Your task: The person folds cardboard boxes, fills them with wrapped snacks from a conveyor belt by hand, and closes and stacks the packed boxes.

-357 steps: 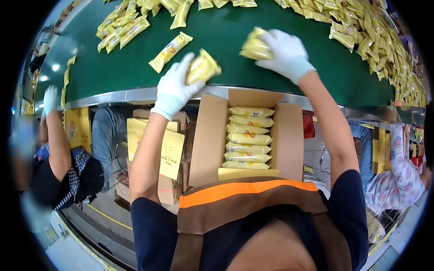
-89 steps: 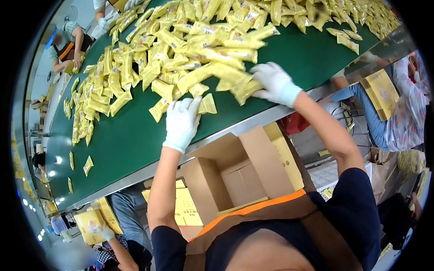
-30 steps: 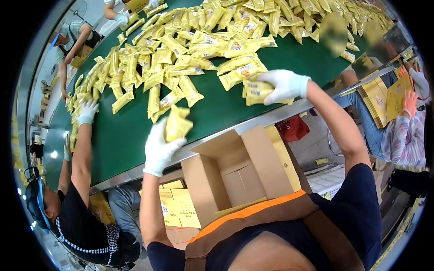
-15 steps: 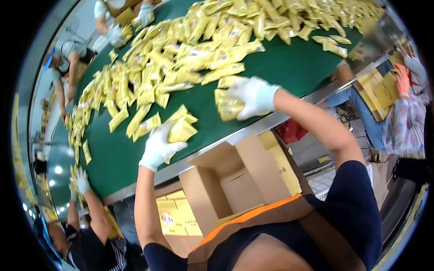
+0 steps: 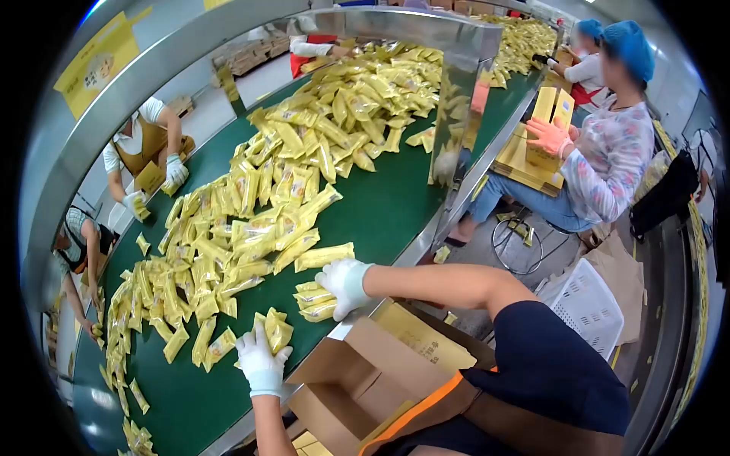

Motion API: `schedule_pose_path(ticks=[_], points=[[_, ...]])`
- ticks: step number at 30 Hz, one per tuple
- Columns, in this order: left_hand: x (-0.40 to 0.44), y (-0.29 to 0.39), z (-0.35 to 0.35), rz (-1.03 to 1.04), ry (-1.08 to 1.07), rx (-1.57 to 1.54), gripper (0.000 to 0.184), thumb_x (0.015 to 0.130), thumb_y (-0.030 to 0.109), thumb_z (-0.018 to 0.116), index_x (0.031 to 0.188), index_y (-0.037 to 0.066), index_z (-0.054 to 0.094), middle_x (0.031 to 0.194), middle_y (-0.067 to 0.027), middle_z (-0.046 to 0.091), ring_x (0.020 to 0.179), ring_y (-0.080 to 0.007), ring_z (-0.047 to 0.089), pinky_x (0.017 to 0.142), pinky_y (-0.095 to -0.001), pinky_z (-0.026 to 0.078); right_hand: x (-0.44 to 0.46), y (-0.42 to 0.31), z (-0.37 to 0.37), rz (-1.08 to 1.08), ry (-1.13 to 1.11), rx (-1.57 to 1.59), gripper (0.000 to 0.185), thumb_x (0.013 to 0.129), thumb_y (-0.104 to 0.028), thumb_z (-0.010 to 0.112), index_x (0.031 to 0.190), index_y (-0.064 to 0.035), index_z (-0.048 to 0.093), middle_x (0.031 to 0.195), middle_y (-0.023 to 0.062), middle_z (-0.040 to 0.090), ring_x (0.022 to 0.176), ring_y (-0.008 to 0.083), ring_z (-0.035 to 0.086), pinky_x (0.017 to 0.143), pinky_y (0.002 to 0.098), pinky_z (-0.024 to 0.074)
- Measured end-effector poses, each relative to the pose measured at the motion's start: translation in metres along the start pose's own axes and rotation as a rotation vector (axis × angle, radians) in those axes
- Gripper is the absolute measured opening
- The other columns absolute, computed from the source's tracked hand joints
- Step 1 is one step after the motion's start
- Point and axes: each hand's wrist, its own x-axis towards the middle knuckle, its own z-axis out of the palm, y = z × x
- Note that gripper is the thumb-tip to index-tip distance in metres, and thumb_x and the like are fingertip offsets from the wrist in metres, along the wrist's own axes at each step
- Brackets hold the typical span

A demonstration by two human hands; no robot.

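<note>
Head view: gloved hands [image 5: 346, 286] around slim, probably plastic packets [image 5: 315, 303].

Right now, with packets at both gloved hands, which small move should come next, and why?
Probably the right hand should lower its few yellow packets into the open box: it grips them close to the box, and no packets show in the visible part of the inside. The left hand also seems to hold packets, over the green belt.

The white-gloved left hand [image 5: 262, 359] and right hand [image 5: 346, 286] reach forward, fingers [image 5: 327, 277] curled.
</note>
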Motion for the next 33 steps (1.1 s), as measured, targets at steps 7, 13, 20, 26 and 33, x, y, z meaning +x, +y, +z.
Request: schedule_pose_path(ticks=[7,13,20,26,33], points=[[0.015,-0.008,-0.013,-0.068,-0.160,-0.088,0.094,0.067,0.056,0.076,0.148,0.023,0.042,0.117,-0.0190,0.062,0.101,-0.0390,0.062,0.089,-0.0469,0.050,0.067,0.106,-0.015,0.082,0.024,0.780,0.109,0.062,-0.069,0.075,0.140,0.0014,0.048,0.138,0.0222,0.053,0.126,0.0317,0.051,0.107,0.0364,0.0383],[0.001,0.009,-0.009,-0.105,-0.108,0.021,0.096,0.067,0.050,0.079,0.150,0.025,0.036,0.119,-0.0200,0.059,0.102,-0.0366,0.060,0.089,-0.0472,0.049,0.016,0.035,-0.027,0.009,0.112,0.036,0.101,0.061,-0.063,0.074,0.138,-0.0032,0.046,0.116,0.0229,0.065,0.103,0.0359,0.065,0.091,0.0406,0.0502],[0.001,-0.015,-0.024,-0.186,-0.126,-0.221,0.099,0.058,0.057,0.076,0.139,0.009,0.047,0.110,-0.0210,0.063,0.101,-0.0356,0.063,0.087,-0.0435,0.051,0.007,0.044,-0.005,-0.056,0.065,-0.056,0.057,0.072,-0.038,0.070,0.118,-0.0071,0.055,0.113,0.0125,0.062,0.107,0.0324,0.059,0.091,0.0428,0.0458],[0.025,-0.094,-0.046,-0.224,-0.074,-0.130,0.104,0.063,0.058,0.077,0.143,0.002,0.044,0.131,-0.0251,0.057,0.122,-0.0378,0.054,0.106,-0.0402,0.042,-0.012,0.046,0.033,-0.364,0.651,-0.213,0.037,0.082,-0.030,0.067,0.111,-0.0079,0.058,0.117,0.0134,0.058,0.109,0.0329,0.055,0.091,0.0432,0.0439],[0.026,-0.128,-0.016,-0.369,-0.258,-0.203,0.113,0.061,0.060,0.078,0.153,0.012,0.033,0.137,-0.0212,0.049,0.127,-0.0398,0.048,0.107,-0.0417,0.040,-0.058,0.060,0.018,-0.384,0.337,-0.210,0.070,0.073,-0.033,0.071,0.136,-0.0130,0.050,0.140,0.0203,0.047,0.123,0.0407,0.049,0.102,0.0468,0.0401]])
